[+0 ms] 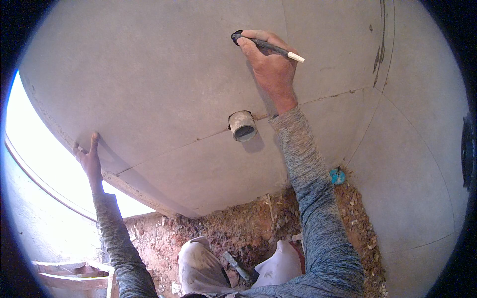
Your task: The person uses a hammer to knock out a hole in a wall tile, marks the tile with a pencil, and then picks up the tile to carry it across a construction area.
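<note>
Currently | upper centre: right hand (272,69) pinching slim black white-ended tool (267,46) at small dark hole (234,38) | left: left hand (90,160) unclenched, against grey tiled wall (149,74) | best: light, steady wrist

At upper centre the right hand (274,69) is partly hiding the black tool (270,47), while a dark object (468,154) at far right and a wooden frame (74,282) at lower left are running out of view.
</note>
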`<state>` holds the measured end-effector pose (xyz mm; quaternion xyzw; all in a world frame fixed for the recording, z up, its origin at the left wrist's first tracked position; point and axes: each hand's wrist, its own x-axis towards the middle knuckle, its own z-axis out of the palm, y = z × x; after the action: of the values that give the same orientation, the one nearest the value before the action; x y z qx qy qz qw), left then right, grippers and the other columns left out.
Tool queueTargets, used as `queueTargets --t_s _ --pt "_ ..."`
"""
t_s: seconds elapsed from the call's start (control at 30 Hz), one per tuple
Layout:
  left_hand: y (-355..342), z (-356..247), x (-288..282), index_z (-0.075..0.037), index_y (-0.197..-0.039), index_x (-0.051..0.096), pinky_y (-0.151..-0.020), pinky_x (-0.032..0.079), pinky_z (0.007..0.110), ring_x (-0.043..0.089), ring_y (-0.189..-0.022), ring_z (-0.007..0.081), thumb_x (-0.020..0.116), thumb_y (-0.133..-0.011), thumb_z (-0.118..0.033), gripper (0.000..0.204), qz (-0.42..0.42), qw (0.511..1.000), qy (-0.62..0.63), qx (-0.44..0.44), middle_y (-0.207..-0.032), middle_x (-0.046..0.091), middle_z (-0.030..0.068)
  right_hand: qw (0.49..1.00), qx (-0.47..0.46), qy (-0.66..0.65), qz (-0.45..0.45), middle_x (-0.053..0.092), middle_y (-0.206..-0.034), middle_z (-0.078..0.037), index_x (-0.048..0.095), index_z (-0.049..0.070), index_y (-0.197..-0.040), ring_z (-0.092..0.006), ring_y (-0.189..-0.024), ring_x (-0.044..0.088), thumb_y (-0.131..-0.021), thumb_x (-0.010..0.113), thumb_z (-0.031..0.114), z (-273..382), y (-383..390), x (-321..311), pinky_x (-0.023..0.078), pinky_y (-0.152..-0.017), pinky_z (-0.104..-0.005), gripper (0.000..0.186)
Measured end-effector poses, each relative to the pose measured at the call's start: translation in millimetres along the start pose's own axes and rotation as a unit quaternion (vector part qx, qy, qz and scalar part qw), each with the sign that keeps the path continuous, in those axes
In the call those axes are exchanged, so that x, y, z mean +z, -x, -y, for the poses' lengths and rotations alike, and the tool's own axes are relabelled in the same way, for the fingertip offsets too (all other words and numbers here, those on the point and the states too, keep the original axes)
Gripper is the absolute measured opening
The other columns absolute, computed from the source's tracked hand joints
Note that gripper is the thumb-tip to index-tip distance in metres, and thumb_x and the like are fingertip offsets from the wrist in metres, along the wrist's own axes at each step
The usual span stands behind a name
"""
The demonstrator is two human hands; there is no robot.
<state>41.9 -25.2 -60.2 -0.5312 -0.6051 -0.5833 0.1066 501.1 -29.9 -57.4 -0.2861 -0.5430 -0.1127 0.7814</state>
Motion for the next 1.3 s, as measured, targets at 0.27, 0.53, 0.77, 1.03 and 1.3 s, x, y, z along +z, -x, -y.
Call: queueTargets --t_s 0.27,0.53,0.77,1.03,1.3 --pt "-0.7 4.6 -1.8 0.008 -0.135 0.023 -0.104 0.026 0.051 0.028 -0.127 0.0428 0.072 -0.066 -0.059 0.108 0.007 1.000 0.016 0.004 -0.136 0.026 0.0299 1.000 -0.002 -0.011 0.013 0.067 -0.080 -0.008 0.069 0.005 -0.083 -0.0171 -0.071 0.064 -0.076 0.069 0.015 3.0 0.9 -1.1 0.051 -0.064 -0.0287 0.012" --pt "-0.5 3.8 -2.1 0.008 -0.135 0.023 -0.104 0.025 0.053 0.026 -0.128 0.0429 0.072 -0.065 -0.060 0.109 -0.002 1.000 0.001 0.007 -0.136 0.025 0.0294 0.999 0.030 -0.045 0.003 0.068 -0.084 -0.005 0.069 0.004 -0.089 -0.0095 -0.074 0.064 -0.080 0.069 0.014 5.9 0.1 -3.6 0.052 -0.066 -0.0221 0.014" --pt "2.6 -1.1 -2.6 0.009 -0.135 0.023 -0.104 0.026 0.053 0.027 -0.127 0.0432 0.071 -0.065 -0.062 0.110 0.009 1.000 0.010 0.006 -0.136 0.026 0.0300 0.999 -0.032 0.007 0.007 0.067 -0.081 -0.007 0.068 0.005 -0.083 -0.0161 -0.070 0.065 -0.078 0.068 0.016 3.5 2.0 -6.1 0.051 -0.064 -0.0273 0.011" --pt "-3.1 8.6 0.3 0.009 -0.135 0.022 -0.102 0.028 0.054 0.027 -0.127 0.0449 0.071 -0.064 -0.064 0.113 0.008 1.000 0.009 0.005 -0.135 0.025 0.0318 0.998 0.026 -0.016 0.051 0.068 -0.084 -0.003 0.070 0.006 -0.089 -0.0087 -0.072 0.064 -0.079 0.070 0.015 2.5 0.6 -9.1 0.052 -0.065 -0.0221 0.013" --pt "-5.0 11.7 1.1 0.009 -0.135 0.022 -0.103 0.026 0.054 0.026 -0.128 0.0450 0.071 -0.064 -0.062 0.112 0.003 1.000 0.012 0.007 -0.135 0.026 0.0321 0.999 0.007 -0.006 0.053 0.068 -0.083 -0.003 0.070 0.006 -0.089 -0.0091 -0.073 0.064 -0.079 0.069 0.016 5.6 0.0 -8.5 0.052 -0.065 -0.0221 0.014"
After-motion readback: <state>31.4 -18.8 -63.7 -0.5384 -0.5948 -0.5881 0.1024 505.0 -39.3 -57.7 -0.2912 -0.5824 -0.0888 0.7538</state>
